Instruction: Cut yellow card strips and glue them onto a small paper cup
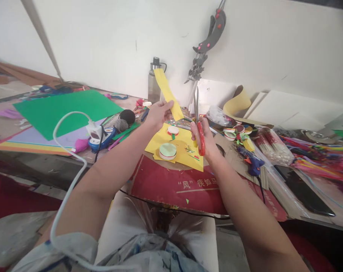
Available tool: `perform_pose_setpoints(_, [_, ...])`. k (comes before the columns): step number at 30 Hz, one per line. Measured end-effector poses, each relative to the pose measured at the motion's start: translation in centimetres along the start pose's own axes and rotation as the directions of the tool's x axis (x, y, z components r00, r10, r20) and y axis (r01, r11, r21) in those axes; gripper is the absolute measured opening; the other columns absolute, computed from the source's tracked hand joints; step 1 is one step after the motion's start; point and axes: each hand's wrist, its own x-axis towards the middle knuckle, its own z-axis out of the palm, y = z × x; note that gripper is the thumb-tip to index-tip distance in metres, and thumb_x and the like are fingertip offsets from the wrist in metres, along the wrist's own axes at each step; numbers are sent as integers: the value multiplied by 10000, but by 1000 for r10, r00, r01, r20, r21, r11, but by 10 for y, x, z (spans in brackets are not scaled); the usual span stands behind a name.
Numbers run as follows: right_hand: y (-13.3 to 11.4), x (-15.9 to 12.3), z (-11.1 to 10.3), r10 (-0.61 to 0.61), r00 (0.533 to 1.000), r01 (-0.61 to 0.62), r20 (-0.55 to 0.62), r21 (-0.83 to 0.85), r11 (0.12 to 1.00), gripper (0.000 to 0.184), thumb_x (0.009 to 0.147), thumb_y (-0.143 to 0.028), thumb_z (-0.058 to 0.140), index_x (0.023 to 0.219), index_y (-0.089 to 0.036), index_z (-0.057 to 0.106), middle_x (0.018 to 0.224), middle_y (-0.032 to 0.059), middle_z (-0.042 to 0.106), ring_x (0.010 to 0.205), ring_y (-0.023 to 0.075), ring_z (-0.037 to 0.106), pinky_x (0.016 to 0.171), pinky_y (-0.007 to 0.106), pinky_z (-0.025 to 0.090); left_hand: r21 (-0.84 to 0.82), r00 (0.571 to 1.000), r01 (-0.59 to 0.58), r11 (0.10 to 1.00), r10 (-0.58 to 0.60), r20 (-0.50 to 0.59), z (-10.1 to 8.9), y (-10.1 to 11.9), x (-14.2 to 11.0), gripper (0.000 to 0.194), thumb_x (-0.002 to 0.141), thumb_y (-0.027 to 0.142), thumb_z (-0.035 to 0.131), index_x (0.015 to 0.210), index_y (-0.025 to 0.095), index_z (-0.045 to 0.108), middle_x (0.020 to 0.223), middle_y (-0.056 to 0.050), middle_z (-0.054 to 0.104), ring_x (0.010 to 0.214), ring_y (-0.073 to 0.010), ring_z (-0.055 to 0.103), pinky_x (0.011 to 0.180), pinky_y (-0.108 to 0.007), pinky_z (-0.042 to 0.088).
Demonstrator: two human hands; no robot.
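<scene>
My left hand [159, 114] pinches a strip of yellow paper [167, 90] near its lower end, and the strip leans up to the left. In my right hand [207, 136] is a pair of scissors [201, 141] with red handles, its blades pointing up and apart from the strip. Below both hands lie yellow sheets [156, 141] with small paper scraps [192, 150] on them. A round piece with a pale green top [167, 150] and a smaller white round piece with a red edge [173, 130] rest on these sheets.
A bottle [153, 85] stands against the wall. Green card [72, 109] and a white cable [58, 185] are on the left. To the right lie a blue glue gun [254, 163], a black phone [304, 189] and colourful pipe cleaners [321, 158]. Red cardboard [171, 185] covers the front edge.
</scene>
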Motion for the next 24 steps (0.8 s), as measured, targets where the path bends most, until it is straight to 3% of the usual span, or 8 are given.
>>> perform_pose_setpoints(3, [-1, -3, -4, -10, 997, 18, 77, -106, 994, 439, 887, -662, 660, 1052, -277, 528, 739, -60, 513, 634, 135, 516, 609, 286, 484, -32, 999, -26, 999, 25, -32, -10, 7, 8, 281, 868, 292, 820, 762, 186, 582, 726, 4, 721, 580, -66, 637, 501, -177, 451])
perform_pose_setpoints(11, [-8, -4, -14, 37, 961, 27, 274, -227, 973, 518, 838, -739, 685, 734, -260, 516, 607, -47, 510, 524, 125, 458, 512, 277, 359, -39, 993, -55, 998, 50, -111, -19, 14, 12, 333, 842, 379, 841, 791, 217, 555, 694, 22, 718, 626, -87, 691, 502, -171, 470])
perform_pose_setpoints(15, [-21, -8, -13, -8, 939, 97, 344, -241, 966, 529, 864, -741, 650, 706, -252, 525, 618, -31, 509, 549, 130, 475, 536, 282, 401, -26, 991, -73, 997, 70, -111, -17, 12, 10, 315, 853, 368, 828, 792, 216, 559, 697, 25, 713, 642, -89, 695, 519, -177, 479])
perform_pose_setpoints(24, [-32, -14, -8, 87, 928, -7, 362, -217, 976, 622, 802, -854, 617, 741, -249, 488, 577, -46, 488, 518, 118, 480, 499, 274, 442, 20, 991, -83, 996, 85, -100, -7, 7, 4, 312, 849, 335, 831, 772, 211, 554, 755, 3, 735, 697, -91, 699, 552, -175, 477])
